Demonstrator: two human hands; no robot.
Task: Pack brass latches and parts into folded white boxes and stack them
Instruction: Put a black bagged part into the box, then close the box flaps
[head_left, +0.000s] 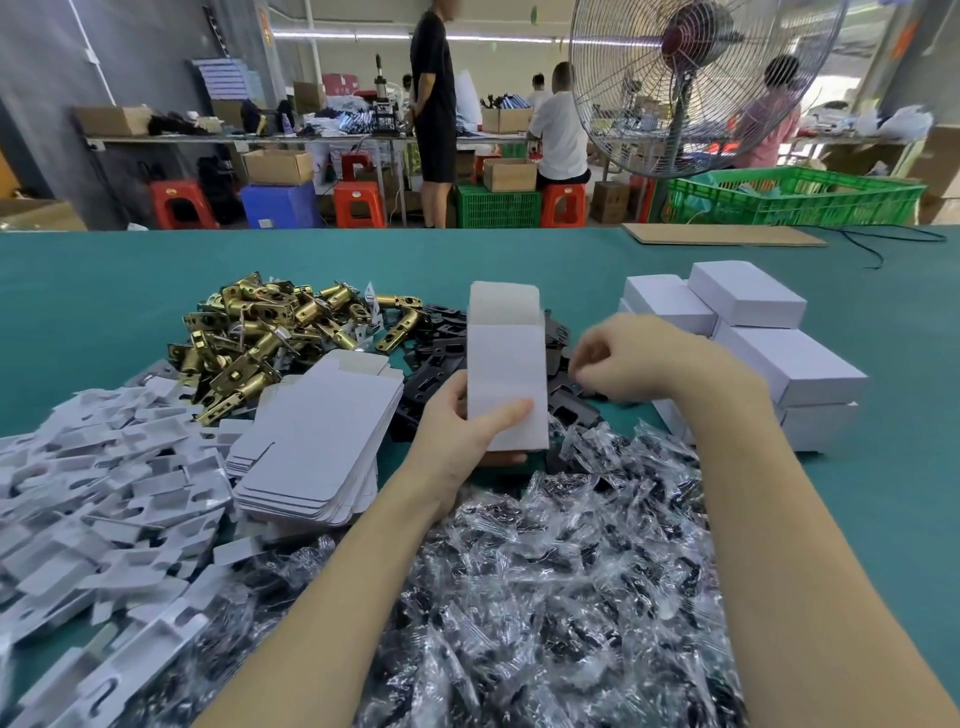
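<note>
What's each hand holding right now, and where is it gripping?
The left hand holds the open white box upright by its lower end. The right hand reaches into the black parts; any hold there can't be told.

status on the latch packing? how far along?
Early. Done: a small stack of closed boxes at the right. In hand: the left hand holds an open box upright, while the right hand reaches into the black plates. Left: big piles of brass latches, flat boxes and bagged parts.
</note>
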